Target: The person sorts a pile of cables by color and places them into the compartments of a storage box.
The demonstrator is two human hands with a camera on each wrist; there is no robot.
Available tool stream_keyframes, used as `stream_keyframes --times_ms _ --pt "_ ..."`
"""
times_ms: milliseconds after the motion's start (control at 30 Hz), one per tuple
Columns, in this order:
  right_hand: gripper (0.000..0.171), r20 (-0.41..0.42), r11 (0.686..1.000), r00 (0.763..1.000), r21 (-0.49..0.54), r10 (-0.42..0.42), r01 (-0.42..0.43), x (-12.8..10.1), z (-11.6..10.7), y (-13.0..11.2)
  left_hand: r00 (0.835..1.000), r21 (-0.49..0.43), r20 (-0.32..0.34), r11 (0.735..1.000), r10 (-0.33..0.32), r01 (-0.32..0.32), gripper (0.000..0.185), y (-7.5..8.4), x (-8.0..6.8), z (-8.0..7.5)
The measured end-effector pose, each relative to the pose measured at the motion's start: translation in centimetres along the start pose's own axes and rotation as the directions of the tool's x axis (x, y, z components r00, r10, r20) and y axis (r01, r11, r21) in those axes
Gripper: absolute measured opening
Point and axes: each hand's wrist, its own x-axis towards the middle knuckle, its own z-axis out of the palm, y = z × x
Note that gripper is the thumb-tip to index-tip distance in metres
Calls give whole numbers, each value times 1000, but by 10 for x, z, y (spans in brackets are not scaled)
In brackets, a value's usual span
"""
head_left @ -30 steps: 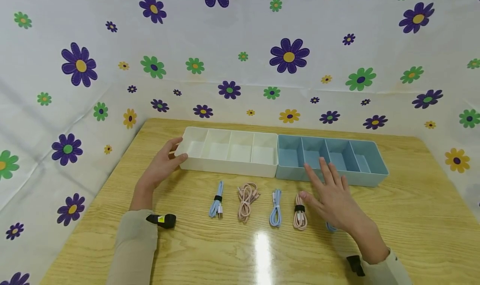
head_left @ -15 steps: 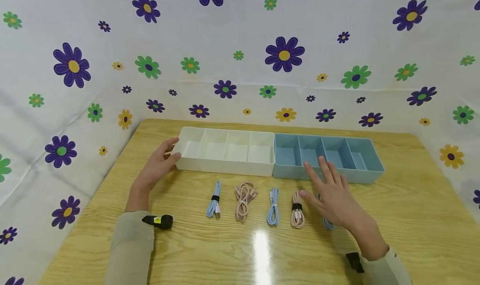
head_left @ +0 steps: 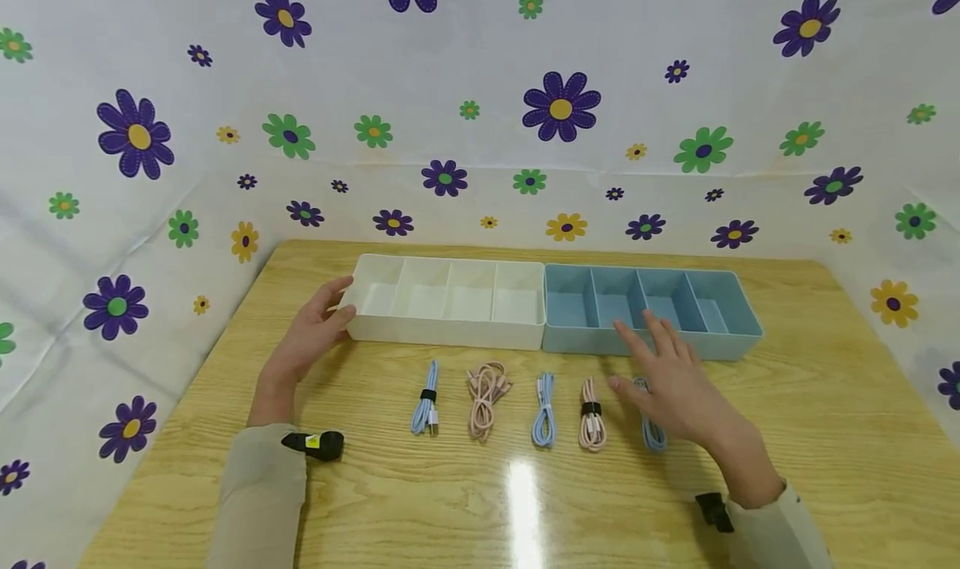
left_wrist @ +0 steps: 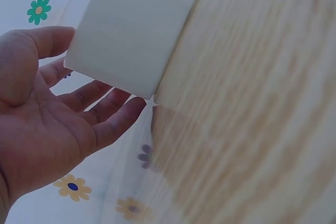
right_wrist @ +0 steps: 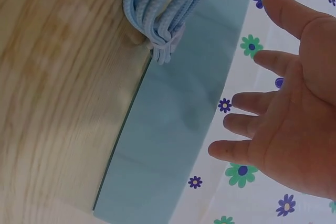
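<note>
My left hand (head_left: pixel 306 336) touches the left end of a white divided organizer box (head_left: pixel 442 332), thumb at its front corner and fingers along the end wall. My right hand (head_left: pixel 678 392), fingers spread and holding nothing, hovers before a light-blue divided box (head_left: pixel 577 341) that abuts the white one. In front lies a row of bundled cables: a blue cable with a black strap (head_left: pixel 424 404), a pink cable (head_left: pixel 483 406), a blue cable (head_left: pixel 544 419) and a pink cable with a black strap (head_left: pixel 592 429). Another blue cable (head_left: pixel 654 436) lies partly under my right hand.
The boxes stand near the back of a wooden table (head_left: pixel 420 502). A white flower-print cloth (head_left: pixel 480 69) rises behind and at the sides. A small black device (head_left: pixel 318 445) is worn at the left wrist, another (head_left: pixel 714 512) at the right.
My right hand has shifted slightly right relative to the blue box, showing more of the blue cable beneath it. The whole head view has drifted a little. My left hand stays at the white box.
</note>
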Motion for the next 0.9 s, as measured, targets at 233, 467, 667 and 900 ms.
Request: stream_keyframes --times_ms 233,467,667,900 --pt "74 1 1000 1000 -2 6 -6 -1 -3 -1 1000 1 -2 1000 2 -2 62 0 -1 0" --pt "69 -47 1000 999 -15 0 -1 -5 -6 -6 1000 -15 -1 1000 -3 3 62 -3 0 -1" --pt "48 0 998 1000 52 23 -23 -10 -10 -9 1000 -12 -3 1000 -8 8 61 -2 0 -1" --pt "53 167 990 984 114 61 -80 -10 -10 -5 1000 -7 -4 1000 -11 11 61 1 -3 -1"
